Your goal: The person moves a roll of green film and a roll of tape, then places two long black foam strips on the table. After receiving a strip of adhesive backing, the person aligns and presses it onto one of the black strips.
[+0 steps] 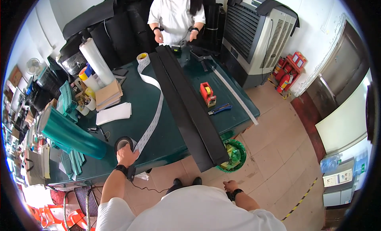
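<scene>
My left hand [127,155] grips a black-rimmed tape roll [122,143] at the near edge of the green table, its fingers over the roll. Beside that hand ends a long white printed strip [158,108], which curves across the table to a roll with a yellow core [142,56] at the far side. Low over the floor, to the right of my body, hangs my right hand [230,186]; its fingers are loosely curled and nothing shows in them. Between the two hands, long folded black sheets [190,115] lie across the table and overhang its near edge.
Right of the sheets lie a red tape dispenser [207,94], a blue utility knife [220,108] and a long metal ruler [234,92]. A green wastebasket [243,156] stands under the near edge. A green film roll [73,133] is at left. Another person [177,18] stands opposite.
</scene>
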Demonstrator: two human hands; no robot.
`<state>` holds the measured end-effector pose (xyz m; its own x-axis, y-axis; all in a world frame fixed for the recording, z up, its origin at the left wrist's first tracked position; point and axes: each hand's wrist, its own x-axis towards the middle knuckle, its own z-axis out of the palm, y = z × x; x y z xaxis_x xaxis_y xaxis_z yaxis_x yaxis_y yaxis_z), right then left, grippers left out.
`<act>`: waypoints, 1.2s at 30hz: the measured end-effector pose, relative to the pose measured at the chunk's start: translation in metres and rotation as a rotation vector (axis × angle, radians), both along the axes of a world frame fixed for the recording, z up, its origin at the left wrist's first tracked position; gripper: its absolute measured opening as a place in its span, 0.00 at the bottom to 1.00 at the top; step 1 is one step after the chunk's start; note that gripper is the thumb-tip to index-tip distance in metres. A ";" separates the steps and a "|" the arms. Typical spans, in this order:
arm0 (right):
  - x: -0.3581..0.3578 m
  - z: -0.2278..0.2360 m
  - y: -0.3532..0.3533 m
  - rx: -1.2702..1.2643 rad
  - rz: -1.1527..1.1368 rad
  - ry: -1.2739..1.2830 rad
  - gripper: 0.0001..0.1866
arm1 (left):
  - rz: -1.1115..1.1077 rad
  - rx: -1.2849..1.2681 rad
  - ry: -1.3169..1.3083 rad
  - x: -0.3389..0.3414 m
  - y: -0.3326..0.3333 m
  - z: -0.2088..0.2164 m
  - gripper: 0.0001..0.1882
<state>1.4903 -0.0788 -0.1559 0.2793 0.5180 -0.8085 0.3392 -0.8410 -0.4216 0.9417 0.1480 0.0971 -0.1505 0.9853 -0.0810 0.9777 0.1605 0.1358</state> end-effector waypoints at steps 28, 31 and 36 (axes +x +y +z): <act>-0.008 0.008 0.000 -0.011 0.000 -0.019 0.20 | -0.002 0.007 0.002 -0.001 0.000 -0.002 0.24; -0.005 0.001 0.000 -0.024 -0.005 -0.009 0.20 | -0.008 0.023 0.005 -0.001 -0.001 -0.003 0.24; -0.002 -0.009 -0.003 -0.005 0.019 -0.033 0.23 | -0.005 0.027 0.004 0.001 -0.001 0.000 0.23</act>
<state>1.4880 -0.0823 -0.1648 0.2961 0.5198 -0.8013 0.3691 -0.8360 -0.4059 0.9431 0.1473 0.0970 -0.1458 0.9878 -0.0540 0.9791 0.1519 0.1355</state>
